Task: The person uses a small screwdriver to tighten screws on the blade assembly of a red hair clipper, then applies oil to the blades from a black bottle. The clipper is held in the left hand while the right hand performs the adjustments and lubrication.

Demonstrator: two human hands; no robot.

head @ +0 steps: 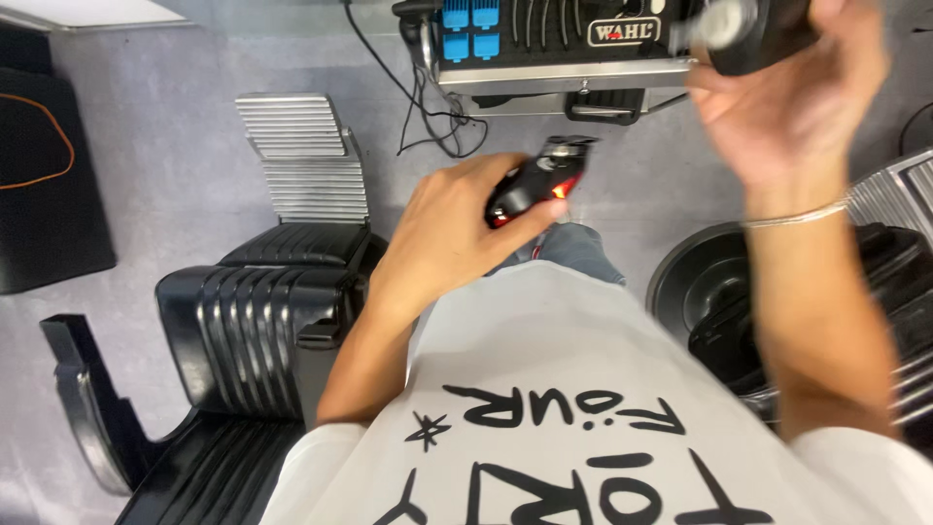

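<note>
— While I watch from the head camera, the red and black hair clipper (533, 185) sits in my left hand (442, 233), out over the grey floor (165, 165) and just above my jeans-clad knee (573, 248). The fingers (525, 216) wrap the body loosely, with the blade end pointing toward the tool tray (564, 44).

— How firm is that hold?

— Closed around it, but I judge it light: mostly thumb and fingertips. A slip could drop the clipper onto the floor and chip the blade.

— And the other hand?

— My right hand (792, 92) is raised at the tray's corner, curled around a dark object with a pale round cap (734, 24). It is blurred, so I cannot tell what it is, only that the hand is closed on it.

— Anything nearby to catch?

— The black cables (428, 107) hang beneath the tray, close to the clipper's blade; snagging one could tug the tray. The black barber chair (262, 321) and its ribbed footrest (301, 156) stand just left of my forearm, where an elbow could knock.
</note>
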